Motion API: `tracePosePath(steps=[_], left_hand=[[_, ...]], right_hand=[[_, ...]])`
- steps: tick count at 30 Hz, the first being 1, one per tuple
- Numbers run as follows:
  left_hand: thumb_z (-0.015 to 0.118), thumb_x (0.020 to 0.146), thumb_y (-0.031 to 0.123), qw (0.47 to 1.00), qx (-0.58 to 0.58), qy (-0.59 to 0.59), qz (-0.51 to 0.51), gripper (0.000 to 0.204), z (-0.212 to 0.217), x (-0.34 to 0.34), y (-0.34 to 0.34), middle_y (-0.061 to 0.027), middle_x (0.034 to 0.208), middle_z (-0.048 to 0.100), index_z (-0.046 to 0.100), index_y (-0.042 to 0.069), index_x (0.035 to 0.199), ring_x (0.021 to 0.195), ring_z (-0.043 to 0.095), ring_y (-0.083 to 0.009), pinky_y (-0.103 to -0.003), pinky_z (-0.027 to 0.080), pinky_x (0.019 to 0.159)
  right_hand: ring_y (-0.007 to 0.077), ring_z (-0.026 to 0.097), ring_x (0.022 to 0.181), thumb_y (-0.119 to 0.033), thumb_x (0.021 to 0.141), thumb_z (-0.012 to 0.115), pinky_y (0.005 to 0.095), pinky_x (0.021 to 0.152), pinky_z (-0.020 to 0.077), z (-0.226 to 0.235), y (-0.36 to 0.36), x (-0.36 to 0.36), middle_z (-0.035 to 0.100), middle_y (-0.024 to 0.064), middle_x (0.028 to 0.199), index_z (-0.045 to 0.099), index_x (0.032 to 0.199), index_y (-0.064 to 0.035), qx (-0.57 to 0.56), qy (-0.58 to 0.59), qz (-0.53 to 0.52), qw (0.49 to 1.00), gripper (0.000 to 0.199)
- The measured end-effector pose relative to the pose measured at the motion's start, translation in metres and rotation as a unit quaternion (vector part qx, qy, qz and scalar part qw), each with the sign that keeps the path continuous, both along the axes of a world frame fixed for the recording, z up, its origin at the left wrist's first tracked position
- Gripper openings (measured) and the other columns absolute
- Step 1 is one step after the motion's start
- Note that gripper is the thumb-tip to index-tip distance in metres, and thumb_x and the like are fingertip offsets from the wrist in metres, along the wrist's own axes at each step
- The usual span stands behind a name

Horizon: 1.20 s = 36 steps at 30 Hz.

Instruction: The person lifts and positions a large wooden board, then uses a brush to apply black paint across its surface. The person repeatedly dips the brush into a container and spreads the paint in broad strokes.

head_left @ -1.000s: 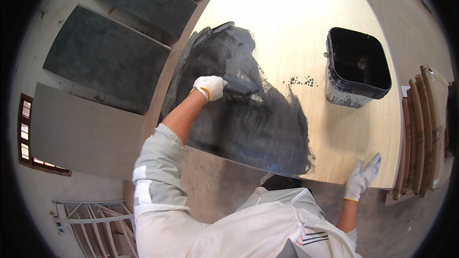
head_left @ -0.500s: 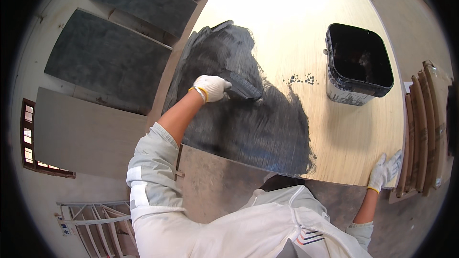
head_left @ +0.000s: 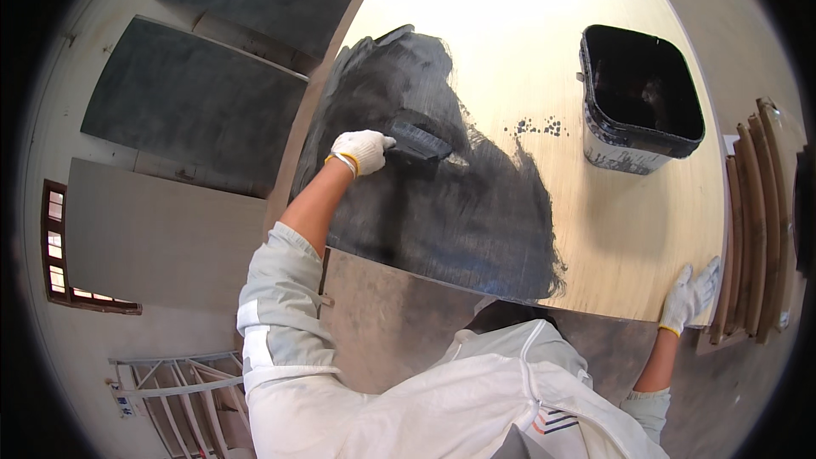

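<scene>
My left hand (head_left: 361,149), in a white glove, grips a wide black paintbrush (head_left: 421,143) whose bristles rest on the wet black patch (head_left: 442,204) of a pale wooden board (head_left: 527,42). My right hand (head_left: 690,296), also gloved, lies flat with fingers spread on the board's near right corner. A black square bucket (head_left: 639,98) of dark paint stands on the unpainted wood to the right of the brush. A few black drips (head_left: 535,127) dot the wood between brush and bucket.
Dark painted panels (head_left: 191,102) and a bare grey panel (head_left: 157,234) lie on the floor to the left. Wooden slats (head_left: 756,229) stand on edge at the right. A metal rack (head_left: 183,391) sits at the lower left.
The brush and my left hand have shifted slightly left and up over the black patch. My right hand has moved from below the board up to its near right corner.
</scene>
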State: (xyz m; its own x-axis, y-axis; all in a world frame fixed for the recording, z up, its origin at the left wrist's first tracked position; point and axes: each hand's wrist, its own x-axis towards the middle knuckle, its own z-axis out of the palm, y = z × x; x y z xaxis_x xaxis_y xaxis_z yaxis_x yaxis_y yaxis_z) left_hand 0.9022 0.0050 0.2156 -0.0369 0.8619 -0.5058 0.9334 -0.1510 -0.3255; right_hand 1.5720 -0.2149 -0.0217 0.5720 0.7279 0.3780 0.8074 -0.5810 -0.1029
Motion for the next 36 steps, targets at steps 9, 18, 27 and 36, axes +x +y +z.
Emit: tracePosePath(steps=[9, 18, 27, 36], left_hand=[[0.059, 0.096, 0.02, 0.998, -0.015, -0.013, 0.055, 0.049, -0.006, 0.022, -0.045, -0.0161, 0.13, 0.075, 0.068, 0.017, 0.144, 0.12, 0.073, -0.0348, -0.047, 0.057, 0.102], [0.059, 0.095, 0.021, 0.995, 0.03, -0.039, 0.086, 0.041, -0.026, 0.029, -0.026, -0.0195, 0.122, 0.077, 0.074, 0.014, 0.132, 0.115, 0.073, -0.0391, -0.049, 0.058, 0.1], [0.053, 0.098, 0.019, 0.999, 0.001, -0.016, -0.041, 0.039, -0.002, 0.104, -0.058, -0.0164, 0.121, 0.078, 0.075, 0.015, 0.13, 0.111, 0.076, -0.0342, -0.047, 0.06, 0.094], [0.063, 0.098, 0.027, 0.999, -0.005, 0.021, -0.039, 0.05, -0.004, 0.101, -0.066, -0.0157, 0.119, 0.078, 0.066, 0.024, 0.147, 0.111, 0.075, -0.0347, -0.046, 0.059, 0.097]], right_hand=[[0.0348, 0.042, 0.153, -0.042, 0.108, 0.057, 0.0486, 0.126, 0.0329, -0.002, -0.001, -0.002, 0.044, 0.0166, 0.167, 0.03, 0.17, -0.0142, -0.002, -0.021, 0.006, 1.0, 0.074], [0.0344, 0.042, 0.152, -0.043, 0.108, 0.057, 0.0491, 0.125, 0.0327, 0.002, -0.002, 0.0, 0.045, 0.0171, 0.166, 0.03, 0.17, -0.0139, -0.008, -0.031, 0.018, 0.999, 0.074], [0.0367, 0.044, 0.15, -0.04, 0.108, 0.059, 0.0499, 0.124, 0.0342, 0.011, -0.003, -0.006, 0.047, 0.0201, 0.164, 0.032, 0.169, -0.0113, 0.009, -0.018, 0.025, 0.999, 0.073], [0.0373, 0.043, 0.151, -0.042, 0.108, 0.058, 0.0508, 0.125, 0.0326, 0.018, 0.002, -0.012, 0.046, 0.0205, 0.164, 0.033, 0.168, -0.0097, 0.012, -0.002, 0.025, 1.0, 0.073]])
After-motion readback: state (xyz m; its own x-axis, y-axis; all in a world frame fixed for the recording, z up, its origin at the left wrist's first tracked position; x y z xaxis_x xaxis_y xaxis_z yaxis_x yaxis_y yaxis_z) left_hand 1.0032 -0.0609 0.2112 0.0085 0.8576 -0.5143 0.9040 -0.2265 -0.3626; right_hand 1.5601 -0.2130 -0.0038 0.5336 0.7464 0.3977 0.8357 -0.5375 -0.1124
